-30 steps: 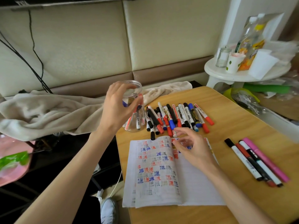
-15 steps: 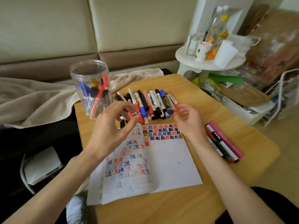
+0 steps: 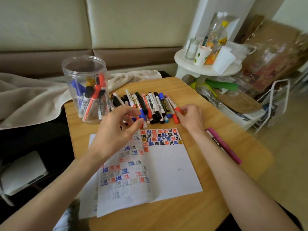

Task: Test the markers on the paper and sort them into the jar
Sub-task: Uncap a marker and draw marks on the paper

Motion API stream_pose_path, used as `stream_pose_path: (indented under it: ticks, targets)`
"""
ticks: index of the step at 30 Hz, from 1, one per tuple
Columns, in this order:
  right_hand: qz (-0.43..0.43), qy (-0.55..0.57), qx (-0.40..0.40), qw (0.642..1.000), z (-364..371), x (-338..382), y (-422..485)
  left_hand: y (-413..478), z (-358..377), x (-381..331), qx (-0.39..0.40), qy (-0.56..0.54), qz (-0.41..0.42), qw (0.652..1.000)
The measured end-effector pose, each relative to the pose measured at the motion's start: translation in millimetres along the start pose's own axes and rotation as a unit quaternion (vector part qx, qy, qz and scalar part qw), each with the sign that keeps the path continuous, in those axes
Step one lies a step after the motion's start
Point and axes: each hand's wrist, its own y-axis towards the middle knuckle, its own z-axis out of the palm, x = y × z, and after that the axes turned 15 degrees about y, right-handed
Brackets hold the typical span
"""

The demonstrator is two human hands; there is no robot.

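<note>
right grip (image 3: 190, 118): fingers curled, pinching the red cap end of the red marker (image 3: 171, 103); cannot tell if it is lifted
red marker: last one on the right of the marker row (image 3: 153, 104); body angled away from the person
left grip (image 3: 118, 130): hovers over the left part of the row; fingers loosely bent, holding nothing
marker row: red, blue and black markers side by side, touching, at the far side of the tabletop (image 3: 166, 214); just beyond the paper (image 3: 170, 164)
paper: open sheets lying flat; red, blue and black test marks across the top of the right page, fainter ones on the left page
jar (image 3: 85, 77): clear, upright, no lid; left of the row at the far left corner; several markers in the jar (image 3: 93, 97), leaning
pink marker (image 3: 223, 145): lies right of the paper, partly under the right forearm
around: blanket (image 3: 33, 94) on the sofa (image 3: 116, 22) behind; white stool (image 3: 208, 67) with cups and a bottle at far right
</note>
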Motion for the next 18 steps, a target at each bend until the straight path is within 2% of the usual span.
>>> stream_pose_path:
  ticks: [4, 6, 8, 11, 15, 18]
  targets:
    - [0.03, 0.019, -0.052, 0.998, -14, 9, -12, -2, 2, -1, 0.019, -0.003, -0.001, 1.0]
    - [0.026, 0.068, -0.061, 0.995, -26, 19, -25, -5, 5, -6, 0.028, -0.024, 0.0, 0.999]
    - [0.019, 0.175, -0.035, 0.984, -36, 33, -47, -8, 9, -15, 0.046, -0.067, -0.016, 0.997]
    - [0.013, 0.341, 0.042, 0.939, -38, 51, -94, -14, 15, -27, 0.091, -0.122, -0.05, 0.987]
    - [-0.021, 0.364, 0.105, 0.925, -21, 55, -140, -22, 25, -34, 0.117, -0.171, -0.075, 0.976]
    - [-0.063, 0.345, 0.133, 0.927, -16, 49, -147, -24, 33, -33, 0.098, -0.151, -0.065, 0.982]
